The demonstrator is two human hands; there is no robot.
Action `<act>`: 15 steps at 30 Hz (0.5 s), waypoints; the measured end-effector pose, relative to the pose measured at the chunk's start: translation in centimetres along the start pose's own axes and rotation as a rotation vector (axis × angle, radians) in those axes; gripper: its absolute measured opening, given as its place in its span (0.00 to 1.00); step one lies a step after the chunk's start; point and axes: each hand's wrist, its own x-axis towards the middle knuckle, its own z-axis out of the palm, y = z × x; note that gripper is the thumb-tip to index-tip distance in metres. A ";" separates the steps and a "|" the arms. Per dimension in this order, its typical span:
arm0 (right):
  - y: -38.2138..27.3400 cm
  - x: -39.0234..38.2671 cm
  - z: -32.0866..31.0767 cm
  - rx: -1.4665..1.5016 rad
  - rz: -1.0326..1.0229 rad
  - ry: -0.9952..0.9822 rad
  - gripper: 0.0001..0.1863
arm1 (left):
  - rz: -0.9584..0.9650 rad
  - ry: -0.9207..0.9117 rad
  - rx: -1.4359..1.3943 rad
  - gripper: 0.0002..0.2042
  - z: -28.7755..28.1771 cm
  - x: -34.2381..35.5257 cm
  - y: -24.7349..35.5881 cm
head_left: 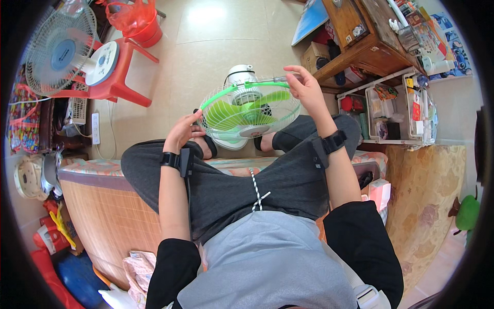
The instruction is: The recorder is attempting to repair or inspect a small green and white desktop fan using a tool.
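Observation:
A small electric fan (pixel 231 110) stands on the floor between my feet, with green blades, a green rim band and a white wire guard (pixel 213 123). My left hand (pixel 182 130) grips the left side of the guard's rim with bent fingers. At the rim's upper right, my right hand (pixel 307 90) pinches a thin screwdriver (pixel 280 79) with a clear handle. Its shaft lies almost level along the top of the rim and points left toward a clip on the band. Whether the tip touches the clip is too small to tell.
A red plastic stool (pixel 123 77) at the left bears a larger white fan (pixel 62 51). Near it are a red bucket (pixel 144 31) and a white power strip (pixel 95 129). To the right stand a wooden cabinet (pixel 360 41) and a white rack (pixel 383 103). I sit on a mat-covered bed (pixel 108 206).

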 end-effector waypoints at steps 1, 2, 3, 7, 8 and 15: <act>-0.1 0.0 0.2 -0.021 -0.070 0.004 0.09 | 0.005 0.003 -0.005 0.19 0.1 0.0 0.0; -0.2 0.0 0.3 -0.021 -0.070 0.004 0.09 | 0.011 0.006 -0.010 0.20 0.1 -0.1 0.0; -0.4 -0.1 0.5 -0.040 -0.099 0.005 0.09 | 0.012 0.008 -0.011 0.20 0.0 -0.1 0.0; -0.1 0.3 -0.5 0.031 -0.114 -0.147 0.10 | 0.021 0.005 -0.018 0.20 0.0 -0.1 -0.1; 0.0 0.3 -0.8 0.030 -0.113 -0.147 0.10 | 0.020 0.003 -0.018 0.20 0.0 -0.1 -0.1; -0.4 0.4 -1.9 -0.095 0.092 -0.163 0.13 | 0.017 0.027 -0.006 0.22 0.0 0.1 -0.2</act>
